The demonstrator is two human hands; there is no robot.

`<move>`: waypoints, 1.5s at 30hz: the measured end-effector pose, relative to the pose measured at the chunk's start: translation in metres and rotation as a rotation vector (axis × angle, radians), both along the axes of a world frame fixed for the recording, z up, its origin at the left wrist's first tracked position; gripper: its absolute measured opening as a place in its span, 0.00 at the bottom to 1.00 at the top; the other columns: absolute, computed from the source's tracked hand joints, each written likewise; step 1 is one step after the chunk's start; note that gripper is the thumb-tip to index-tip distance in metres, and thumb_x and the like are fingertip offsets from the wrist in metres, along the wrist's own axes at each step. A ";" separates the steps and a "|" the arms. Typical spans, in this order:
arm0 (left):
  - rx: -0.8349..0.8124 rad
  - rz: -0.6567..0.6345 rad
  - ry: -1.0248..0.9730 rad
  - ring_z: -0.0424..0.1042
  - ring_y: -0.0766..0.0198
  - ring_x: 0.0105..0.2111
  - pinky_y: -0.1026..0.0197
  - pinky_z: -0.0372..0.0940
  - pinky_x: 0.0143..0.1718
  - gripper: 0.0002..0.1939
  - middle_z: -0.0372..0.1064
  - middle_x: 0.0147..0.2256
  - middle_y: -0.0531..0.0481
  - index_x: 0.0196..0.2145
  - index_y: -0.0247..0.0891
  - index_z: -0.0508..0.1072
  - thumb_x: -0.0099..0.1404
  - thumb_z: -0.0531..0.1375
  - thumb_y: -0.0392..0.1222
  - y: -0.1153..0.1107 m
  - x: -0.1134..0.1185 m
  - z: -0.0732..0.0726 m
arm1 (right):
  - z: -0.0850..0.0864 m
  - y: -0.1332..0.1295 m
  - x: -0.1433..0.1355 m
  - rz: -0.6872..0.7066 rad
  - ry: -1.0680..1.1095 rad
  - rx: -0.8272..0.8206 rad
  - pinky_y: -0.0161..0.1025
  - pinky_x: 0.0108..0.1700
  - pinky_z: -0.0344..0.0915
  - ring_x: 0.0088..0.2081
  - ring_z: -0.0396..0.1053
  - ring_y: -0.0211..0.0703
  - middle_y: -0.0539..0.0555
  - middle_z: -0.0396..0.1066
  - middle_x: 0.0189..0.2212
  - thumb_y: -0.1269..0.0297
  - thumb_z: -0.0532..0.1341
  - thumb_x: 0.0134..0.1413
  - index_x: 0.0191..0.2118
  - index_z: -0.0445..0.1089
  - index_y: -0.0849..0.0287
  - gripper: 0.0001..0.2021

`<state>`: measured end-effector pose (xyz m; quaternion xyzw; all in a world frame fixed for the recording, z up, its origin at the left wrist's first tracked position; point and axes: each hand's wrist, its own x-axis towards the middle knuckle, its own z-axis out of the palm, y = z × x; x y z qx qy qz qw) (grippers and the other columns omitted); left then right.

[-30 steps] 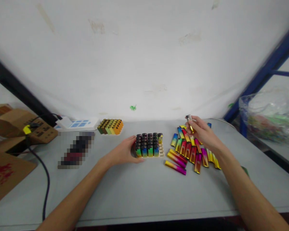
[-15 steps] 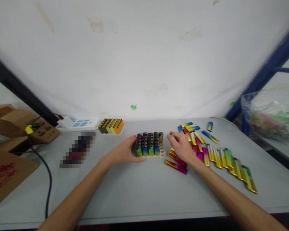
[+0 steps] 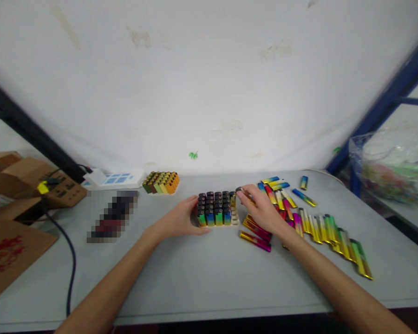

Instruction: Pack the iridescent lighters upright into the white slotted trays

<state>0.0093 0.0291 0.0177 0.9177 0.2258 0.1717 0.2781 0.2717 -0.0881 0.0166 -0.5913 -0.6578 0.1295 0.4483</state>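
Note:
Upright lighters [image 3: 218,217] with black tops and green, blue and yellow bodies stand in rows in a pale tray [image 3: 234,218]. My left hand [image 3: 183,217] grips the tray's left side, thumb along the front and fingers at the back corner. Just off the tray's back right corner, my right hand [image 3: 259,208] pinches a lighter [image 3: 239,189]; its dark top shows at the fingertips and the rest is mostly hidden. The right column of the tray has a lighter at the back and bare slots in front. Magenta and gold lighters [image 3: 255,240] lie below my right hand.
More loose lighters [image 3: 320,229] spread to the right, several in a staggered row. A second block of lighters [image 3: 160,182] stands at the back left by a white power strip [image 3: 120,178]. Cardboard boxes [image 3: 17,250] and a black cable [image 3: 69,264] are at left, a clear plastic bag [image 3: 393,162] at right.
My right hand has moved a little left, bringing its lighter closer to the tray's right column. My left hand and the tray stay in place.

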 end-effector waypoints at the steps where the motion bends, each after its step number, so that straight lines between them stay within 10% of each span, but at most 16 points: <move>1: -0.003 0.002 0.005 0.74 0.46 0.53 0.48 0.69 0.57 0.34 0.75 0.53 0.43 0.54 0.40 0.72 0.51 0.74 0.48 0.000 0.000 0.000 | 0.001 0.000 0.001 -0.012 -0.055 0.046 0.43 0.47 0.65 0.42 0.70 0.48 0.56 0.71 0.38 0.50 0.54 0.72 0.40 0.70 0.57 0.17; 8: -0.005 -0.011 0.003 0.73 0.46 0.53 0.47 0.68 0.58 0.35 0.74 0.53 0.42 0.55 0.39 0.71 0.52 0.74 0.49 0.000 0.000 0.000 | 0.009 -0.002 0.008 -0.010 -0.126 -0.001 0.39 0.36 0.63 0.30 0.71 0.45 0.52 0.74 0.28 0.49 0.53 0.73 0.36 0.69 0.56 0.19; 20: 0.003 -0.016 0.020 0.74 0.46 0.53 0.48 0.69 0.57 0.35 0.74 0.54 0.43 0.55 0.40 0.71 0.52 0.74 0.49 0.001 0.000 -0.001 | 0.005 -0.002 0.012 0.071 -0.544 -0.167 0.40 0.37 0.63 0.37 0.76 0.50 0.58 0.78 0.35 0.57 0.53 0.75 0.48 0.68 0.57 0.11; 36: 0.008 0.002 0.026 0.74 0.46 0.54 0.48 0.68 0.58 0.34 0.74 0.54 0.43 0.54 0.41 0.72 0.51 0.75 0.49 0.000 0.000 0.000 | 0.028 -0.021 0.064 0.139 -0.398 -0.444 0.41 0.38 0.68 0.35 0.75 0.47 0.55 0.78 0.34 0.58 0.64 0.64 0.38 0.77 0.56 0.08; 45: 0.006 -0.004 0.026 0.74 0.47 0.53 0.49 0.69 0.57 0.33 0.74 0.53 0.44 0.53 0.40 0.72 0.52 0.74 0.51 0.001 -0.001 -0.001 | 0.006 -0.019 0.045 0.180 -0.504 -0.410 0.41 0.37 0.65 0.35 0.71 0.47 0.55 0.74 0.35 0.57 0.67 0.59 0.36 0.76 0.57 0.08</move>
